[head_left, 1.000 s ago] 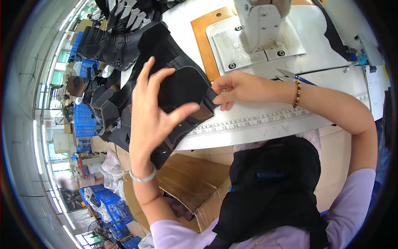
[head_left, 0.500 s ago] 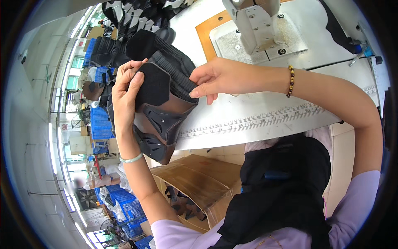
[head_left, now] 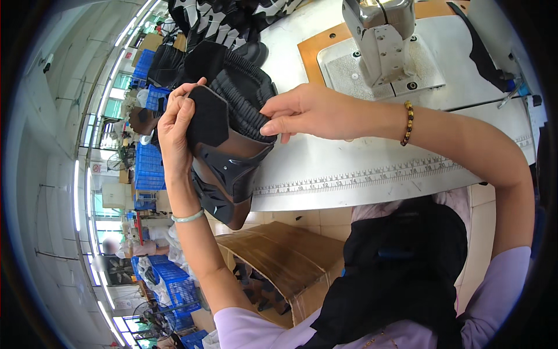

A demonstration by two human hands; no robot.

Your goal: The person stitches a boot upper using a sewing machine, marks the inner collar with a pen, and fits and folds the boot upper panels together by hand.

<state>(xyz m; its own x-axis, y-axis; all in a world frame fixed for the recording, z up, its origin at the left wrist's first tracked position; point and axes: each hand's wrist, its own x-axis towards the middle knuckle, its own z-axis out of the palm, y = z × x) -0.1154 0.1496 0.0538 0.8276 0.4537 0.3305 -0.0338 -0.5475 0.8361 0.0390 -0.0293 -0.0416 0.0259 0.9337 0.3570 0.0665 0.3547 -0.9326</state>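
Left hand (head_left: 176,131), forearm raised from six o'clock, grips the black shoe upper (head_left: 229,145); right hand (head_left: 308,110), reaching from three o'clock, pinches its ribbed edge.

We see a white table (head_left: 325,168) carrying a sewing machine (head_left: 381,41), a printed ruler strip (head_left: 372,174) and stacked black pieces (head_left: 232,14).

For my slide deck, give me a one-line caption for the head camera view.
Left hand and right hand hold a black shoe upper at the edge of a sewing table, near the sewing machine.
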